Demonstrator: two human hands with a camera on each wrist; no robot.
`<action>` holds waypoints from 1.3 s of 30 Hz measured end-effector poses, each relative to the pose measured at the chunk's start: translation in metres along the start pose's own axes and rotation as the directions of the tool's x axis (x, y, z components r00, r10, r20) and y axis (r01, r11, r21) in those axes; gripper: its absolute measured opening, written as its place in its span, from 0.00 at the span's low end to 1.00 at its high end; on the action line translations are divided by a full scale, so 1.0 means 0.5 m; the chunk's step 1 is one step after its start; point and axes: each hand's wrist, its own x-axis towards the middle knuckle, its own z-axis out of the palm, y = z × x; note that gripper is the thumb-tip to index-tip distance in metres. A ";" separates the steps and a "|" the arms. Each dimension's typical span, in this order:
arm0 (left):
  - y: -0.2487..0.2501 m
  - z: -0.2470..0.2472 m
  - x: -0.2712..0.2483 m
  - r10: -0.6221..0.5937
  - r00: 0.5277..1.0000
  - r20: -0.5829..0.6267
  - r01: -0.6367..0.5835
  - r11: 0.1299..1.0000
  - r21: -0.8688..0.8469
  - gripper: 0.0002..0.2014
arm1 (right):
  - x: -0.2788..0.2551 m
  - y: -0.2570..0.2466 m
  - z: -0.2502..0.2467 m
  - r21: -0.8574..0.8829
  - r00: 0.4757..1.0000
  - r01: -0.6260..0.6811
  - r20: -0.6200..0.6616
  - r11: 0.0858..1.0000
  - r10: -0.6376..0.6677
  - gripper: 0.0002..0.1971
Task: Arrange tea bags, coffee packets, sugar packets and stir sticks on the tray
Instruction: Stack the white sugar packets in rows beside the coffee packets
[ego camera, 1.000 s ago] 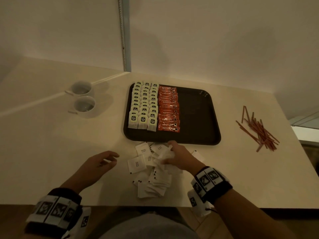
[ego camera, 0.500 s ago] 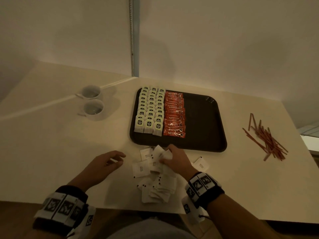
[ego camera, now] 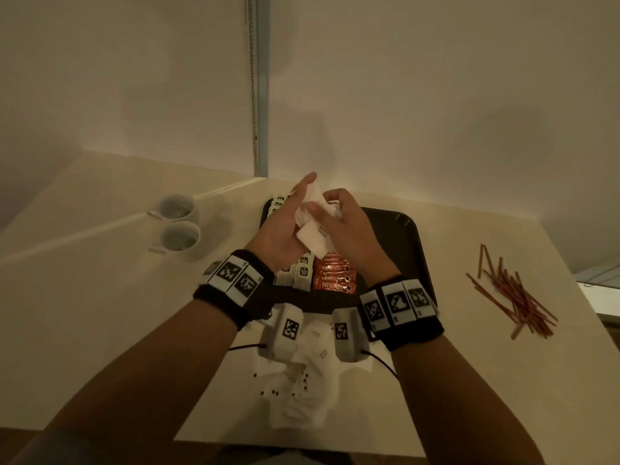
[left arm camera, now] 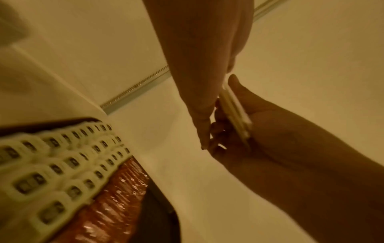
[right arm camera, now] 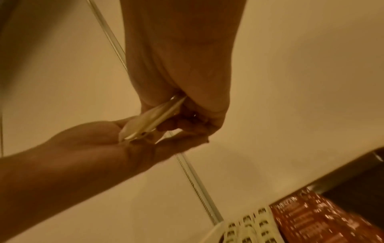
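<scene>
Both hands are raised over the dark tray (ego camera: pixel 396 250) with a small stack of white sugar packets (ego camera: pixel 313 234) between them. My left hand (ego camera: pixel 285 229) lies flat against the stack, fingers straight. My right hand (ego camera: pixel 345 226) curls round it, thumb pressed on top. The right wrist view shows the stack (right arm camera: pixel 149 121) pinched edge-on. On the tray's left part lie rows of white tea bags (ego camera: pixel 303 271) and, beside them, a column of red coffee packets (ego camera: pixel 335 276). More sugar packets (ego camera: pixel 308 391) lie heaped on the table below my wrists. Red stir sticks (ego camera: pixel 513 293) lie loose at the right.
Two white cups (ego camera: pixel 176 208) (ego camera: pixel 181 236) stand left of the tray. The tray's right half (ego camera: pixel 385 229) is bare. A wall rises close behind the table, with a metal strip (ego camera: pixel 256 95) running up it. The table's near edge (ego camera: pixel 235 441) is under my forearms.
My right hand lifted a stack of sugar packets off the heap and rose over the tray. My left hand left the table and came up flat against the stack.
</scene>
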 end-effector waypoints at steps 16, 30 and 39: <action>-0.007 0.050 0.074 0.030 0.993 -0.116 -0.047 0.987 -0.151 0.17 | 0.063 0.033 -0.088 0.162 0.988 -0.002 -0.152 0.987 0.027 0.10; -0.016 0.018 0.144 0.034 0.996 -0.082 -0.025 0.994 0.110 0.20 | 0.105 0.067 -0.149 0.288 0.995 -0.096 0.027 0.953 0.092 0.22; -0.005 0.026 0.166 0.137 0.976 -0.167 -0.072 0.936 0.346 0.16 | 0.105 0.116 -0.166 0.154 0.974 -0.204 0.126 0.967 0.186 0.09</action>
